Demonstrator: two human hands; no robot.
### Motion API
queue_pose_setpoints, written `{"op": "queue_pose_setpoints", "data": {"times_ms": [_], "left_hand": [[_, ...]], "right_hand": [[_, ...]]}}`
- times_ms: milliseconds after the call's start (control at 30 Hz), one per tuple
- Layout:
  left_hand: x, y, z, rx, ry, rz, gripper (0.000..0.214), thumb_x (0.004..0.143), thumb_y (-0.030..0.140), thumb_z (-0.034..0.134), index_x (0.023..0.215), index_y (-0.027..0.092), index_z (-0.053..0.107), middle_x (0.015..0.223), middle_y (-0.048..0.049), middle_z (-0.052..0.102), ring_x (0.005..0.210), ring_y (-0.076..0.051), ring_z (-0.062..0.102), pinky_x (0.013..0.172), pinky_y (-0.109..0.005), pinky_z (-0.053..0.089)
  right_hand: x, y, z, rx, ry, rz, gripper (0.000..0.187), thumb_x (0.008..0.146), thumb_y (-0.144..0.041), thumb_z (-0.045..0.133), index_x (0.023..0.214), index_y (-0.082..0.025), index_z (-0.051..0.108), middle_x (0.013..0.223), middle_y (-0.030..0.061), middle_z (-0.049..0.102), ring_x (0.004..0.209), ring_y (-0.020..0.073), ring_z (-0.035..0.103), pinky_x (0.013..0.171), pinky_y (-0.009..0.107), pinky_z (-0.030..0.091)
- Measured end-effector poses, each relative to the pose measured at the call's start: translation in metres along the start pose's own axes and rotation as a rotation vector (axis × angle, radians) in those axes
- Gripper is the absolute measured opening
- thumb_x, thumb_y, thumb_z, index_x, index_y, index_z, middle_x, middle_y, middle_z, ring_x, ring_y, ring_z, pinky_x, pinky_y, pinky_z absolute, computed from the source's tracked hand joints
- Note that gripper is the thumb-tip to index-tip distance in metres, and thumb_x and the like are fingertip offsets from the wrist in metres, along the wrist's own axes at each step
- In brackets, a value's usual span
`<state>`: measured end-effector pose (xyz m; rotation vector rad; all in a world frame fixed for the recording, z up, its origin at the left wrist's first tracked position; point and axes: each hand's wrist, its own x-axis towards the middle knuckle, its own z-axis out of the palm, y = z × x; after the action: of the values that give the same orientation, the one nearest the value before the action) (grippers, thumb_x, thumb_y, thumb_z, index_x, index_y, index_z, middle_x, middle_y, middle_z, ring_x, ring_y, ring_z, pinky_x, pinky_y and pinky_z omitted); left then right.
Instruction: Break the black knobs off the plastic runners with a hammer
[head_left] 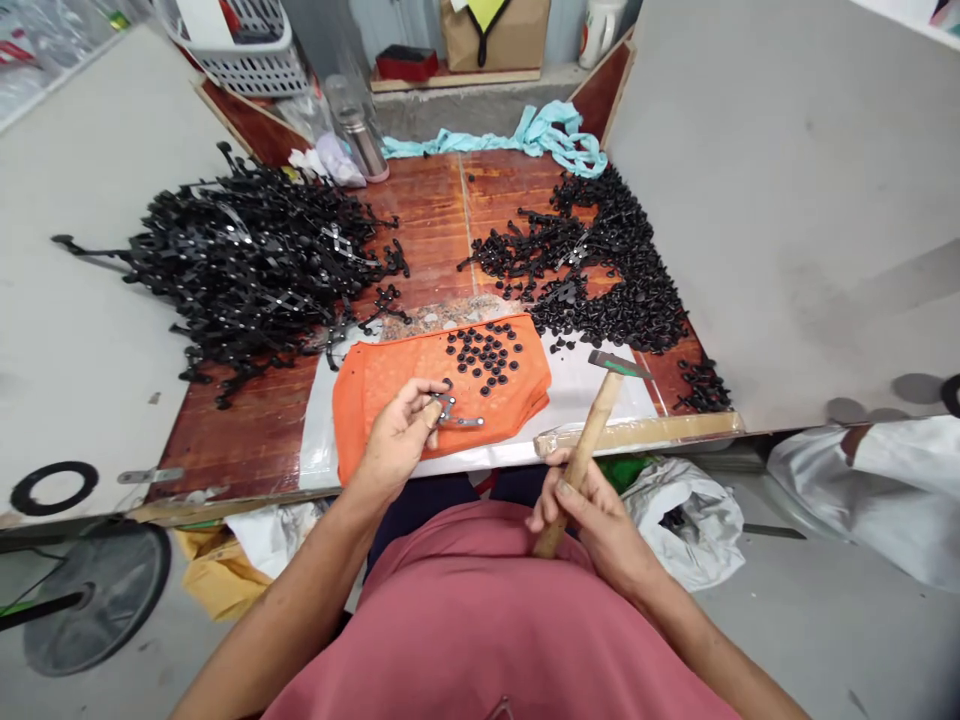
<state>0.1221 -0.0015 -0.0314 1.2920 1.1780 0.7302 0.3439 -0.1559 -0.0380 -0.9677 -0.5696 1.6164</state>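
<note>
My left hand [399,432] is closed in a pinch on a small metal bracket [454,414] that rests on the orange cloth [390,385]. Several small black round caps [484,357] lie on the same cloth, just beyond the bracket. My right hand [581,505] is wrapped round the wooden handle of a hammer [592,435]; its head [619,363] hovers above the white sheet to the right of the cloth.
A big heap of black metal pieces [247,265] lies at the left of the red-brown board [427,220], a heap of small black parts [607,270] at the right. Grey panels flank both sides. A metal flask [360,135], turquoise cloth [555,135] and basket [244,45] stand behind.
</note>
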Motion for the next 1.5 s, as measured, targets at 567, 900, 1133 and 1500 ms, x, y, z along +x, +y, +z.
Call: {"op": "queue_pose_setpoints", "data": {"times_ms": [567, 900, 1133, 1500], "left_hand": [[0.003, -0.002, -0.024, 1.264, -0.164, 0.694, 0.023, 0.100, 0.028, 0.049, 0.095, 0.022, 0.071, 0.121, -0.0103, 0.069, 0.128, -0.031, 0.055, 0.121, -0.061, 0.024], [0.029, 0.019, -0.013, 1.138, -0.241, 0.385, 0.038, 0.106, 0.034, 0.032, 0.086, 0.020, 0.062, 0.093, -0.0087, 0.070, 0.091, -0.025, 0.063, 0.084, -0.040, 0.042], [0.018, 0.010, 0.008, 1.232, -0.017, 0.390, 0.028, 0.098, 0.042, 0.054, 0.086, 0.022, 0.068, 0.092, -0.0083, 0.073, 0.096, -0.029, 0.063, 0.104, -0.053, 0.033], [0.026, 0.023, -0.001, 0.784, -0.130, 0.283, 0.036, 0.103, 0.039, 0.037, 0.088, 0.022, 0.065, 0.087, -0.0031, 0.076, 0.084, -0.021, 0.069, 0.081, -0.031, 0.045]], "right_hand": [[0.008, -0.005, -0.022, -0.486, 0.259, -0.109, 0.041, 0.102, -0.050, 0.052, 0.136, -0.027, 0.049, 0.069, -0.0083, 0.038, 0.046, 0.0092, 0.028, 0.040, 0.021, 0.024], [-0.002, 0.001, -0.034, -1.405, 0.214, -0.052, 0.034, 0.105, -0.038, 0.036, 0.124, -0.024, 0.060, 0.087, 0.0044, 0.069, 0.075, 0.0232, 0.065, 0.067, 0.032, 0.045], [0.000, 0.006, -0.040, -1.511, 0.195, -0.046, 0.036, 0.106, -0.037, 0.033, 0.127, -0.021, 0.057, 0.087, 0.0075, 0.073, 0.080, 0.0275, 0.070, 0.066, 0.033, 0.044], [0.001, 0.010, -0.043, -1.558, 0.194, -0.042, 0.034, 0.106, -0.035, 0.032, 0.126, -0.021, 0.056, 0.087, 0.0075, 0.073, 0.078, 0.0282, 0.071, 0.063, 0.032, 0.043]]}}
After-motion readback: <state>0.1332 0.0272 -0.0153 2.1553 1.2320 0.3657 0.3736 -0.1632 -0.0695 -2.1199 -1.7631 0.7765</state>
